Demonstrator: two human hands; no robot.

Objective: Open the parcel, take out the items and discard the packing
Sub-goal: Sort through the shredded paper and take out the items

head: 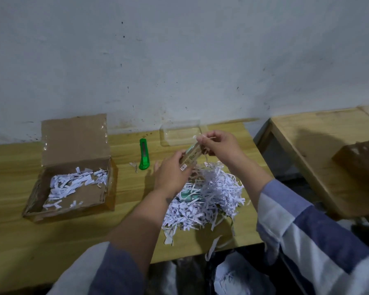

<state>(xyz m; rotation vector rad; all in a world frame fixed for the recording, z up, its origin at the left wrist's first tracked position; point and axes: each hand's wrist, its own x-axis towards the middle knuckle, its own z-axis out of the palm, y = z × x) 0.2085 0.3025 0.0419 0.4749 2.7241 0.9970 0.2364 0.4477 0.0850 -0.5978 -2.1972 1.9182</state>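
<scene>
A wooden table [19,167] against a white wall. Above a shredded-paper pile [209,196], the left hand [172,174] and right hand [218,145] together grip a small packet [192,155], possibly a card-backed item. The open cardboard box [73,167] sits left of the hands.

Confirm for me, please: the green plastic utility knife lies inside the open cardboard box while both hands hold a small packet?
Not quite. In the head view the green plastic utility knife lies on the wooden table, right of the open cardboard box. Both hands, left and right, do hold the small packet.
</scene>
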